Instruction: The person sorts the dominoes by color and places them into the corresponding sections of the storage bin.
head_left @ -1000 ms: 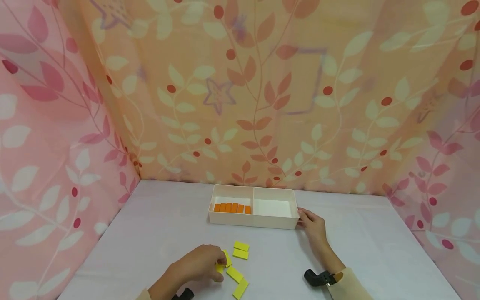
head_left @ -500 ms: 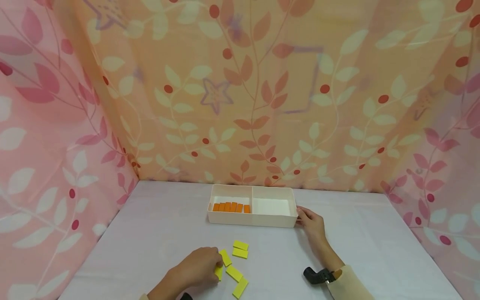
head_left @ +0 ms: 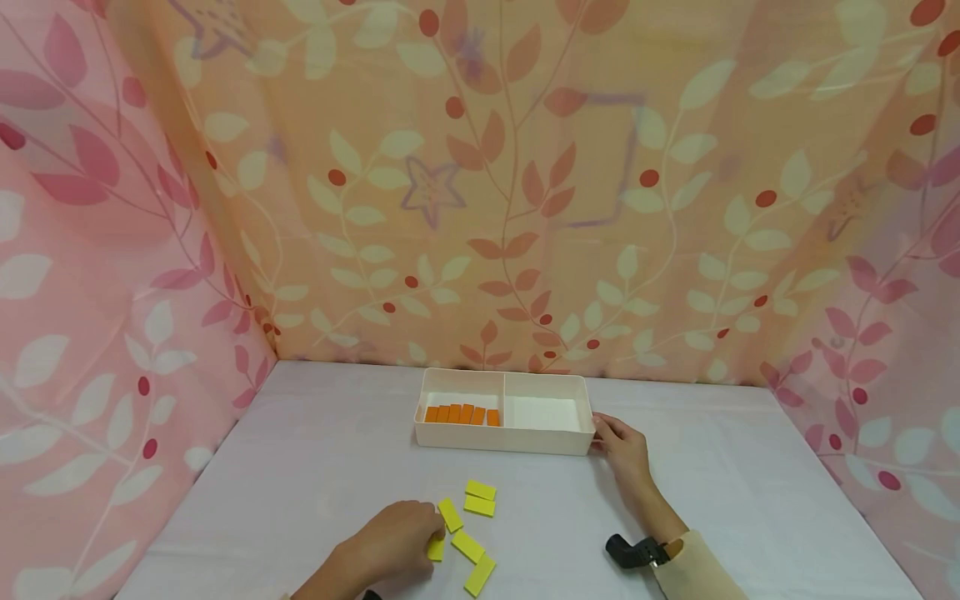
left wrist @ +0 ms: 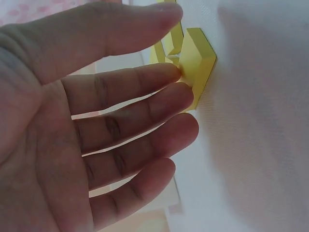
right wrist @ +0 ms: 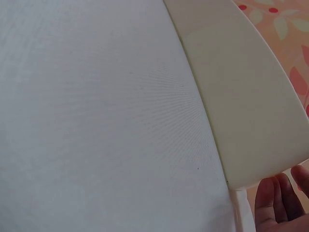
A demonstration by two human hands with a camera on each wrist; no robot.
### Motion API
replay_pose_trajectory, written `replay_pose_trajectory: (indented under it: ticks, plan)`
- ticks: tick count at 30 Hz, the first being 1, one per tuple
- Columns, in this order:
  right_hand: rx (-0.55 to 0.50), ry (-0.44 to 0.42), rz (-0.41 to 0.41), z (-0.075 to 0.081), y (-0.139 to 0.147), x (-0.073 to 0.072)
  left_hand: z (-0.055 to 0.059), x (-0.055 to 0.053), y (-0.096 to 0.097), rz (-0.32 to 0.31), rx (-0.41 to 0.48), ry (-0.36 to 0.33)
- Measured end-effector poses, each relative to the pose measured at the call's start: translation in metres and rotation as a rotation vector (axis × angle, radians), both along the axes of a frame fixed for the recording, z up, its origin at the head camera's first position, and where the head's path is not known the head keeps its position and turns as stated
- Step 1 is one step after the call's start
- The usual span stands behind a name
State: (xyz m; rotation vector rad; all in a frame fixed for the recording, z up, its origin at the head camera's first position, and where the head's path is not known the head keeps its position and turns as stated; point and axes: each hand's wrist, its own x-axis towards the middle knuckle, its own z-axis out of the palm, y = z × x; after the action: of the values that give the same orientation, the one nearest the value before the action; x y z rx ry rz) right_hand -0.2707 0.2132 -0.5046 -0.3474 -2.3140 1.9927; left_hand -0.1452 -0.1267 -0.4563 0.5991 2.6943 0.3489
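Note:
My left hand is low over the table, left of several loose yellow blocks. In the left wrist view its fingers are long and nearly straight. Two fingertips touch the face of a yellow block, while the thumb stays apart above it. In the head view that block is partly hidden by the hand. My right hand touches the right end of a white two-compartment box. The right wrist view shows its fingertips against the end wall. Orange blocks stand in a row in the left compartment.
A white cloth covers the table. Floral curtains hang behind it and on both sides. A black wrist strap sits on the right wrist, by a beige sleeve.
My left hand has shifted slightly down and left beside its yellow block, and its fingers have drawn in. The right hand stays at the box's end. The head view has shifted slightly.

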Motion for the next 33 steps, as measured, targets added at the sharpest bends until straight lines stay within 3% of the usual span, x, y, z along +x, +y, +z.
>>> replay_pose_trajectory:
  ticks: [9, 13, 17, 22, 33]
  plan:
    - [-0.015, -0.006, -0.003, 0.0017, -0.0015, -0.0003, 0.0013, 0.0013, -0.0009, 0.018, -0.001, 0.055]
    - [-0.031, -0.003, -0.002, 0.0025, -0.0013, -0.0018, 0.0013, 0.0003, -0.0009, 0.112, -0.014, 0.092]
    - [-0.029, 0.006, 0.005, 0.0034, -0.001, -0.0015, 0.0016, 0.0022, -0.001, 0.187, 0.005, 0.08]
    - [-0.01, -0.003, -0.001, 0.0027, 0.0002, 0.0017, -0.0035, 0.0047, 0.0021, 0.159, 0.037, 0.073]
    - [0.001, 0.011, 0.013, 0.0033, -0.0007, 0.0002, -0.0068, -0.0023, 0.0043, 0.073, 0.041, 0.073]
